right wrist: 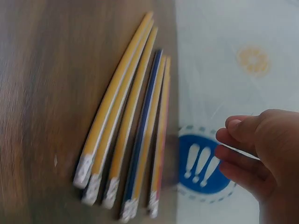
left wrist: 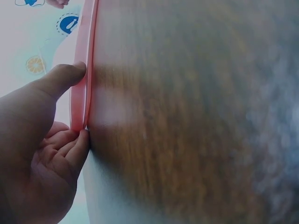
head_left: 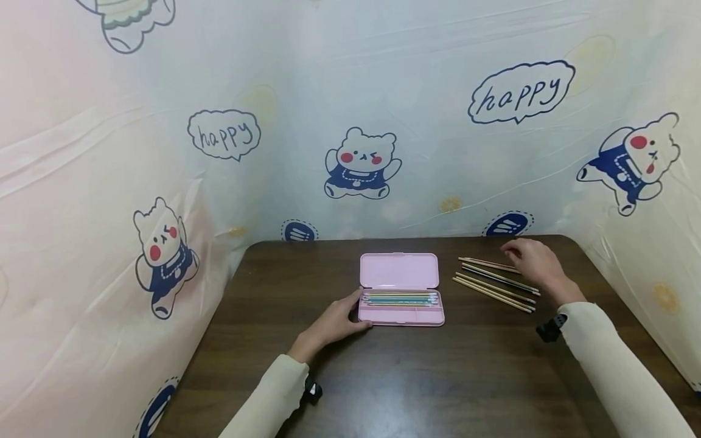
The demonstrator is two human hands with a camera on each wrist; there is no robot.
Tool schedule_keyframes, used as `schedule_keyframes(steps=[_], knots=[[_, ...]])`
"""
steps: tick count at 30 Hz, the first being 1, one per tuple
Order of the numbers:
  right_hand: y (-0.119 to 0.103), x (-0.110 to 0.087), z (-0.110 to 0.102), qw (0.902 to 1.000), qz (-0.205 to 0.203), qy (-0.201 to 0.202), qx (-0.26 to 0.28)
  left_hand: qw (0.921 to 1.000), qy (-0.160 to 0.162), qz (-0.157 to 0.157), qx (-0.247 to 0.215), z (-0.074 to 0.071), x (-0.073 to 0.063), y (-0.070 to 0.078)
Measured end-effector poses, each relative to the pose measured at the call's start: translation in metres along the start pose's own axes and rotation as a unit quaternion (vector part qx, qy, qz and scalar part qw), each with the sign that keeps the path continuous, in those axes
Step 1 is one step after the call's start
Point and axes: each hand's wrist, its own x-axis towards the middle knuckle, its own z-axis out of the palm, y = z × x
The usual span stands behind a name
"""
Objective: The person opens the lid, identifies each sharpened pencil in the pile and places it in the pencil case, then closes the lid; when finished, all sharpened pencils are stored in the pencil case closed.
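Note:
A pink pencil case [head_left: 398, 271] lies with its lid open on the table. Several pencils [head_left: 402, 298] lie side by side in its back compartment; the front part of the tray looks bare. My left hand [head_left: 335, 319] holds the case by its left end. In the left wrist view the thumb [left wrist: 72, 73] presses on the case's side and the fingers reach round its corner. To the right, several loose pencils [right wrist: 133, 126] with white eraser ends lie fanned out. My right hand [head_left: 538, 265] hovers over their right ends, fingers loosely bent, holding nothing.
The brown wooden table [head_left: 405, 377] ends at a back edge against a pale curtain [head_left: 306, 152] printed with bears and the word happy. Another curtain side hangs along the left and right. Dark wrist devices [head_left: 551, 328] sit at both cuffs.

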Motion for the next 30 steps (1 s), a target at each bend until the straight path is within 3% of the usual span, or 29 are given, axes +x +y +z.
schedule_keyframes(steps=[10, 16, 30], knots=[[0.041, -0.002, 0.020, 0.9971, 0.026, -0.071, -0.002, 1.0000, -0.003, -0.002, 0.004, -0.002, 0.001, 0.001], [0.054, -0.004, 0.033, 0.9972, 0.023, -0.070, -0.014, 1.0000, -0.005, -0.002, 0.004, -0.002, 0.001, 0.001], [0.057, -0.004, 0.037, 0.9975, 0.022, -0.065, -0.018, 1.0000, -0.005, 0.002, -0.002, -0.003, 0.000, 0.004]])
